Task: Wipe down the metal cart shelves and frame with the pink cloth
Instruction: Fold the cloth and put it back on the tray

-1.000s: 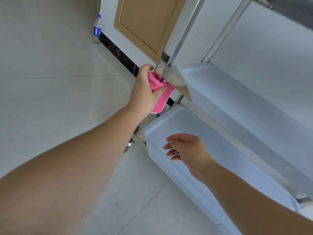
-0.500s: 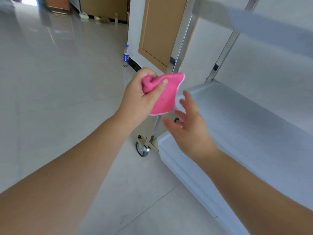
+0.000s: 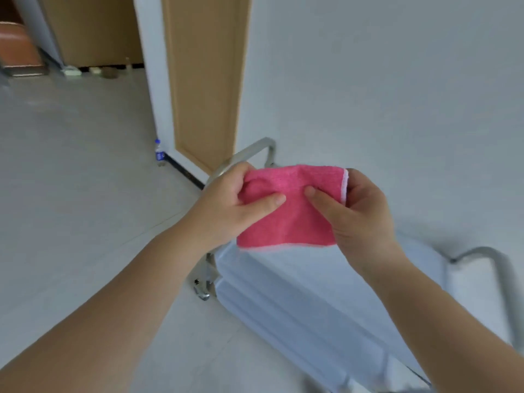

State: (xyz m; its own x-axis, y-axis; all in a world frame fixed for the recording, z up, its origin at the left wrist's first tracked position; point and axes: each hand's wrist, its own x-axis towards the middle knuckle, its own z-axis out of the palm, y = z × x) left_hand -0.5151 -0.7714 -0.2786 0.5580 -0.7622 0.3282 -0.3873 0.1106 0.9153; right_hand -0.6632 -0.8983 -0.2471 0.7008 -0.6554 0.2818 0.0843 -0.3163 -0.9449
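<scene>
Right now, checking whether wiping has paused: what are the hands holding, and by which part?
Both hold the pink cloth near its top edge: left hand pinches its left side, right hand its right.

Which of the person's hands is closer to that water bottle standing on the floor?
Left. The left hand holds the pink cloth on the water bottle's side; the right hand holds its far edge.

Looks like a home interior: pale glossy tiled floor (image 3: 71, 171), plain white wall (image 3: 382, 80), tan wooden door panel (image 3: 204, 80) at twelve o'clock. Small water bottle (image 3: 159, 154) standing by the dark skirting at eleven o'clock; blurred household clutter farther back at ten o'clock.
</scene>
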